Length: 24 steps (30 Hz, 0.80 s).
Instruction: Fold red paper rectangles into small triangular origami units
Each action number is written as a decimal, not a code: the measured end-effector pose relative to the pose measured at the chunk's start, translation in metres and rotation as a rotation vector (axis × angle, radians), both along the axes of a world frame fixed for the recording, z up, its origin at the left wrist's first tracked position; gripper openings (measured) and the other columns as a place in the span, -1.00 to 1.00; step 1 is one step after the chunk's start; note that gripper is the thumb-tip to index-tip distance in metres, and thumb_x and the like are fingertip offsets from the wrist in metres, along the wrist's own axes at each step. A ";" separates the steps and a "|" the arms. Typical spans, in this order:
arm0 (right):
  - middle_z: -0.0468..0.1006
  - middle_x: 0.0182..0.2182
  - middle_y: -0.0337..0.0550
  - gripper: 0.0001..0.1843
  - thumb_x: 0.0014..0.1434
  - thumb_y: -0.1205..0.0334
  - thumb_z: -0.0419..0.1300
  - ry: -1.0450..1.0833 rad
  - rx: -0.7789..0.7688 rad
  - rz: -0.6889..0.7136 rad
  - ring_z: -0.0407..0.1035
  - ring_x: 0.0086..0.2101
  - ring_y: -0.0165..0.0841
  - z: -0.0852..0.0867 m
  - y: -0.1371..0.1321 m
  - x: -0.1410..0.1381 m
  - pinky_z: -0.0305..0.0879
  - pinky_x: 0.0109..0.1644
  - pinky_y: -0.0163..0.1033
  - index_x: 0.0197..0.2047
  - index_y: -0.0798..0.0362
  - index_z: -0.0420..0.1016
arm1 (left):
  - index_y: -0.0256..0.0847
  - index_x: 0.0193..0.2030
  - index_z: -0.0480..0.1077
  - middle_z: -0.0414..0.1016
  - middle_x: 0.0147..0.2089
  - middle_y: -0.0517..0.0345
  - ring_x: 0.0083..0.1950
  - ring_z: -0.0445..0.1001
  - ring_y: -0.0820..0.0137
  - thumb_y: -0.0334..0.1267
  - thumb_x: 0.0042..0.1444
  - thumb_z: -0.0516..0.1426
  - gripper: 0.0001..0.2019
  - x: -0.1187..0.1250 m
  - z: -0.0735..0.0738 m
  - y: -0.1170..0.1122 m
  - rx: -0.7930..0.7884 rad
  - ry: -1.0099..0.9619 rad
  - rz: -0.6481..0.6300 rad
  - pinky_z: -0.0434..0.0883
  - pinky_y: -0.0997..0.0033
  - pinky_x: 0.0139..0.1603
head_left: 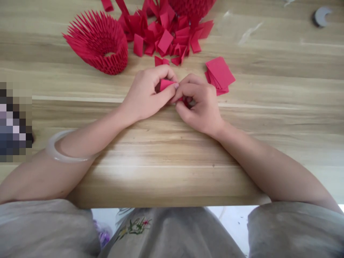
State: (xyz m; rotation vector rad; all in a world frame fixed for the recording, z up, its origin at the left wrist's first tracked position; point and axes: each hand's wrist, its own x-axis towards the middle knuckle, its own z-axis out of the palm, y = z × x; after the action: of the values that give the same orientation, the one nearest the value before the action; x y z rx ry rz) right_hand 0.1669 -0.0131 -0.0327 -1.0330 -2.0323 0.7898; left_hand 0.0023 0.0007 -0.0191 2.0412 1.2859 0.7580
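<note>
A small piece of red paper (166, 84) is pinched between the thumb and fingers of my left hand (147, 93). My right hand (200, 102) meets it at the fingertips, its fingers closed on the same paper's lower right part, which is mostly hidden. Just beyond my hands lie folded red paper pieces (165, 41) in a loose heap. To the right of my right hand is a fanned stack of flat red paper slips (220, 73). Up and to the left stands a bowl-shaped red folded-paper piece (102, 44) with a spiky rim.
Another red folded-paper form (192, 6) is cut off at the top edge. A grey round object (321, 17) sits at the far right of the wooden table (166, 172), near clear plastic scraps (249, 33). A blurred-out patch (13, 125) covers the left edge.
</note>
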 end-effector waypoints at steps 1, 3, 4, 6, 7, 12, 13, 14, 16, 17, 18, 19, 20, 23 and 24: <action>0.39 -0.35 -0.17 -0.86 0.01 0.42 0.15 0.000 -0.007 0.000 0.25 -0.41 -0.39 0.000 0.000 0.000 0.35 -0.27 -0.19 -0.48 -0.01 0.34 | -0.22 -0.32 0.36 0.38 -0.41 0.20 -0.41 0.25 0.48 -0.30 0.12 0.08 -0.93 0.000 0.000 0.000 -0.001 -0.006 -0.001 0.21 0.43 -0.36; 0.39 -0.36 -0.17 -0.86 0.02 0.42 0.15 -0.002 -0.013 -0.003 0.26 -0.41 -0.39 0.001 0.000 0.000 0.35 -0.26 -0.20 -0.48 -0.01 0.34 | -0.23 -0.32 0.36 0.39 -0.38 0.18 -0.38 0.26 0.47 -0.30 0.13 0.08 -0.93 0.001 0.001 -0.001 -0.001 -0.022 0.000 0.21 0.43 -0.34; 0.39 -0.36 -0.17 -0.87 0.02 0.42 0.15 -0.005 -0.014 -0.005 0.26 -0.40 -0.39 0.002 -0.001 0.000 0.36 -0.26 -0.21 -0.48 -0.01 0.34 | -0.23 -0.32 0.36 0.40 -0.37 0.18 -0.37 0.26 0.47 -0.30 0.13 0.08 -0.93 0.001 0.002 -0.001 -0.002 -0.028 0.004 0.21 0.43 -0.32; 0.39 -0.36 -0.17 -0.87 0.02 0.42 0.14 -0.012 -0.013 -0.006 0.27 -0.40 -0.40 0.002 -0.001 0.000 0.35 -0.26 -0.21 -0.48 0.00 0.34 | -0.24 -0.33 0.36 0.40 -0.37 0.19 -0.37 0.26 0.47 -0.30 0.12 0.10 -0.94 0.001 0.002 -0.001 -0.003 -0.036 0.010 0.21 0.42 -0.30; 0.38 -0.36 -0.18 -0.86 0.02 0.42 0.13 -0.013 -0.013 -0.006 0.27 -0.40 -0.40 0.003 -0.001 0.000 0.35 -0.26 -0.22 -0.49 0.00 0.34 | -0.24 -0.34 0.36 0.39 -0.38 0.20 -0.37 0.26 0.48 -0.31 0.11 0.11 -0.94 0.001 0.002 0.000 -0.002 -0.040 0.012 0.21 0.42 -0.29; 0.37 -0.38 -0.18 -0.84 0.01 0.44 0.14 -0.004 -0.009 -0.008 0.28 -0.39 -0.41 0.003 -0.001 0.000 0.34 -0.27 -0.23 -0.52 0.02 0.32 | -0.23 -0.34 0.35 0.37 -0.40 0.23 -0.40 0.24 0.50 -0.33 0.11 0.11 -0.96 0.001 0.002 0.000 0.011 -0.030 0.009 0.19 0.43 -0.35; 0.37 -0.39 -0.18 -0.84 0.01 0.43 0.15 -0.003 -0.006 -0.009 0.28 -0.39 -0.40 0.003 0.000 0.000 0.34 -0.27 -0.23 -0.52 0.02 0.32 | -0.24 -0.34 0.35 0.38 -0.40 0.23 -0.39 0.25 0.50 -0.34 0.11 0.10 -0.96 0.001 0.002 0.000 0.019 -0.031 0.003 0.19 0.43 -0.35; 0.38 -0.39 -0.18 -0.85 0.02 0.42 0.15 -0.005 -0.003 -0.009 0.29 -0.39 -0.40 0.004 0.000 0.000 0.34 -0.28 -0.24 -0.52 0.02 0.32 | -0.24 -0.34 0.35 0.38 -0.40 0.23 -0.39 0.25 0.51 -0.34 0.11 0.10 -0.96 0.001 0.002 0.000 0.027 -0.035 -0.002 0.19 0.43 -0.35; 0.38 -0.39 -0.17 -0.86 0.03 0.39 0.16 -0.012 0.003 -0.013 0.29 -0.39 -0.39 0.004 0.000 0.000 0.33 -0.31 -0.24 -0.51 0.02 0.33 | -0.24 -0.35 0.35 0.37 -0.39 0.22 -0.39 0.25 0.51 -0.35 0.11 0.10 -0.96 0.002 0.003 -0.001 0.035 -0.037 -0.004 0.20 0.42 -0.35; 0.39 -0.38 -0.17 -0.86 0.04 0.38 0.16 -0.016 0.006 -0.016 0.30 -0.38 -0.39 0.004 0.000 0.000 0.33 -0.32 -0.25 -0.51 0.02 0.33 | -0.24 -0.36 0.35 0.37 -0.39 0.22 -0.38 0.26 0.51 -0.36 0.11 0.09 -0.96 0.002 0.003 -0.001 0.038 -0.033 -0.001 0.20 0.42 -0.35; 0.39 -0.39 -0.17 -0.87 0.04 0.37 0.17 -0.021 0.008 -0.019 0.30 -0.39 -0.39 0.004 0.000 0.000 0.33 -0.33 -0.25 -0.51 0.02 0.34 | -0.22 -0.36 0.35 0.38 -0.39 0.22 -0.38 0.26 0.51 -0.36 0.11 0.09 -0.95 0.002 0.003 -0.001 0.042 -0.027 0.001 0.20 0.41 -0.35; 0.39 -0.39 -0.17 -0.87 0.04 0.37 0.17 -0.026 0.013 -0.022 0.30 -0.39 -0.39 0.004 0.000 0.000 0.32 -0.33 -0.25 -0.51 0.02 0.34 | -0.21 -0.36 0.36 0.38 -0.39 0.23 -0.38 0.26 0.51 -0.36 0.10 0.08 -0.95 0.002 0.003 -0.001 0.049 -0.022 0.001 0.20 0.41 -0.36; 0.38 -0.40 -0.18 -0.87 0.03 0.38 0.17 -0.030 0.017 -0.024 0.30 -0.39 -0.39 0.004 0.000 0.000 0.32 -0.33 -0.26 -0.51 0.02 0.34 | -0.20 -0.37 0.36 0.38 -0.39 0.23 -0.39 0.26 0.51 -0.36 0.10 0.09 -0.94 0.002 0.003 -0.001 0.055 -0.019 0.000 0.19 0.40 -0.37; 0.37 -0.41 -0.19 -0.86 0.02 0.40 0.17 -0.041 0.025 -0.026 0.29 -0.41 -0.42 0.004 0.000 0.000 0.32 -0.33 -0.27 -0.52 0.03 0.35 | -0.17 -0.36 0.38 0.39 -0.39 0.25 -0.39 0.25 0.53 -0.36 0.09 0.09 -0.95 0.001 0.003 -0.001 0.066 -0.014 -0.003 0.19 0.40 -0.38; 0.37 -0.41 -0.19 -0.86 0.02 0.40 0.16 -0.043 0.022 -0.024 0.29 -0.41 -0.42 0.004 0.000 0.000 0.32 -0.33 -0.27 -0.52 0.04 0.35 | -0.18 -0.35 0.38 0.40 -0.38 0.25 -0.39 0.25 0.53 -0.35 0.09 0.09 -0.95 0.001 0.003 -0.001 0.061 -0.009 -0.002 0.19 0.40 -0.37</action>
State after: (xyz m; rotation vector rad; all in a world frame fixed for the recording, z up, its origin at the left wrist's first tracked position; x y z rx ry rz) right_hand 0.1668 -0.0130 -0.0284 -1.0687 -2.0565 0.7365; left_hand 0.0034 0.0000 -0.0164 2.0845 1.2698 0.8140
